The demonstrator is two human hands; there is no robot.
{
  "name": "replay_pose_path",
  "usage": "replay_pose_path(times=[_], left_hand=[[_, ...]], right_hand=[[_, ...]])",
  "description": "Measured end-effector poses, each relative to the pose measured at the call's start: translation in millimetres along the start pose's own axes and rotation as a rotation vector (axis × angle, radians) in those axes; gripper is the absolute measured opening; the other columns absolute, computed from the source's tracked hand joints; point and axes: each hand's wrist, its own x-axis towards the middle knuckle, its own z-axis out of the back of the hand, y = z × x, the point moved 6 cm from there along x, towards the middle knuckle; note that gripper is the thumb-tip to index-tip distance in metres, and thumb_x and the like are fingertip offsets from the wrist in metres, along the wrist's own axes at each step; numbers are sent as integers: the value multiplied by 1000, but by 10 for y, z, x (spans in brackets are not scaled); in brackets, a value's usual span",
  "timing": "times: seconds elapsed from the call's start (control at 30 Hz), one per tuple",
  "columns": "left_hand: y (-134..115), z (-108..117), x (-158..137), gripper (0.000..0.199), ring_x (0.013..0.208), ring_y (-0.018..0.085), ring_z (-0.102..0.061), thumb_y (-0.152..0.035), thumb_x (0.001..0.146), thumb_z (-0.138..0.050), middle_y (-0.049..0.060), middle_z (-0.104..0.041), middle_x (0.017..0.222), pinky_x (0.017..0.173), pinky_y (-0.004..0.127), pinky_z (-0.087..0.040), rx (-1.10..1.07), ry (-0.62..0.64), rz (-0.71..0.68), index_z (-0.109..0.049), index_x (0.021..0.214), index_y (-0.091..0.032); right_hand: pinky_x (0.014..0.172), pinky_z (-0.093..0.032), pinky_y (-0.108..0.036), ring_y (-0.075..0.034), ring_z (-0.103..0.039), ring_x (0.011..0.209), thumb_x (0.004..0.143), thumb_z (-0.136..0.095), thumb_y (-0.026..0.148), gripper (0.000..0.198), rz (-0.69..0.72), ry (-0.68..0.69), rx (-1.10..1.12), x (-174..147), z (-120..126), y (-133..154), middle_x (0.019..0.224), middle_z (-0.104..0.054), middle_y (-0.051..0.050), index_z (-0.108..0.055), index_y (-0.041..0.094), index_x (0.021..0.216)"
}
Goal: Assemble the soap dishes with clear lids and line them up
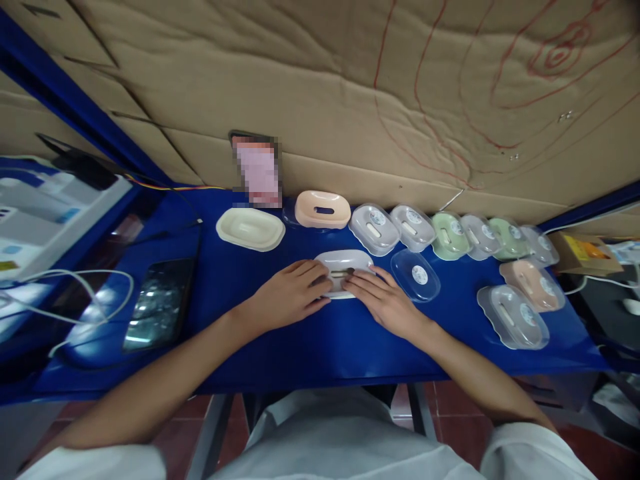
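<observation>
A white oval soap dish (345,257) with a slot in its middle lies on the blue table in front of me. My left hand (295,290) is closed round its left end, its fingertips near the slot. From the right, my right hand (383,300) grips the dish, with fingertips pressed close to the slot and the thumb side at the far right rim. Whether a small piece sits under the fingertips is hidden. A clear lid (415,275) with a round sticker lies just right of the dish.
At the back stand a cream tray (250,229) and a peach soap dish insert (323,210). Several lidded soap dishes (450,235) line the back right, with a lidded grey one (513,317) nearer. A phone (159,303) lies left; a pixelated screen (259,170) leans on cardboard (310,87).
</observation>
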Motion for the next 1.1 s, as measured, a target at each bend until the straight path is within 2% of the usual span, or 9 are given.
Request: replay_pose_path(times=[0.17, 0.3, 0.43, 0.6, 0.7, 0.8, 0.9, 1.0, 1.1], left_hand=[[43, -30, -8, 14, 118, 28, -67, -30, 104, -65, 10, -68, 117, 103, 41, -57, 0, -35, 27, -68, 111, -19], [87, -61, -4, 13, 117, 28, -66, -30, 103, -66, 10, -67, 117, 101, 41, -58, -6, -52, 36, -68, 110, -19], [124, -91, 19, 12, 112, 26, -65, -29, 103, -65, 10, -67, 115, 98, 40, -58, -37, -62, 41, -68, 108, -19], [176, -104, 44, 13, 110, 26, -62, -30, 98, -69, 8, -66, 113, 97, 40, -56, -147, -115, 103, -70, 108, -20], [148, -116, 42, 15, 108, 26, -60, -32, 98, -68, 8, -65, 113, 95, 40, -55, -176, -109, 87, -70, 108, -20], [108, -139, 31, 18, 108, 27, -59, -34, 98, -67, 9, -65, 115, 96, 41, -54, -163, -101, 72, -70, 109, -20], [72, -179, 31, 19, 113, 28, -59, -34, 98, -66, 10, -65, 117, 100, 44, -53, -146, -110, 53, -70, 110, -20], [54, -223, 49, 20, 117, 29, -60, -34, 99, -65, 11, -65, 120, 103, 44, -53, -137, -133, 41, -70, 112, -20], [54, -247, 63, 23, 120, 29, -60, -34, 100, -63, 12, -65, 123, 104, 43, -54, -140, -154, 54, -70, 116, -20]], right_hand=[[132, -32, -54, -24, -54, 149, 110, -51, 18, 52, -18, -13, -8, 35, -9, -38, 154, -65, -8, -47, 23, 162], [131, -33, -53, -23, -54, 149, 111, -49, 18, 53, -16, -38, -8, 54, -36, -93, 154, -65, -7, -44, 27, 164], [130, -33, -51, -22, -57, 146, 112, -48, 20, 48, -13, -70, -29, 58, -60, -132, 152, -66, -8, -50, 25, 160], [127, -38, -53, -25, -58, 144, 112, -47, 24, 47, -3, -54, -49, 65, -64, -153, 153, -65, -10, -52, 25, 159], [123, -43, -53, -28, -56, 147, 111, -48, 30, 49, -5, -22, -44, 20, 36, -137, 157, -61, -12, -52, 25, 160], [122, -44, -53, -30, -53, 149, 111, -48, 40, 50, -115, -86, -55, -197, 230, -151, 161, -57, -11, -51, 27, 160], [125, -38, -58, -34, -47, 153, 109, -49, 52, 56, -347, -162, -139, -640, 330, -221, 164, -52, -12, -51, 27, 160], [125, -33, -68, -40, -34, 160, 106, -48, 63, 66, -577, -162, -206, -1138, 251, -308, 172, -41, -13, -46, 28, 163], [121, -40, -65, -39, -35, 160, 106, -46, 65, 65, -653, -186, -162, -1412, 139, -367, 170, -43, -13, -48, 30, 161]])
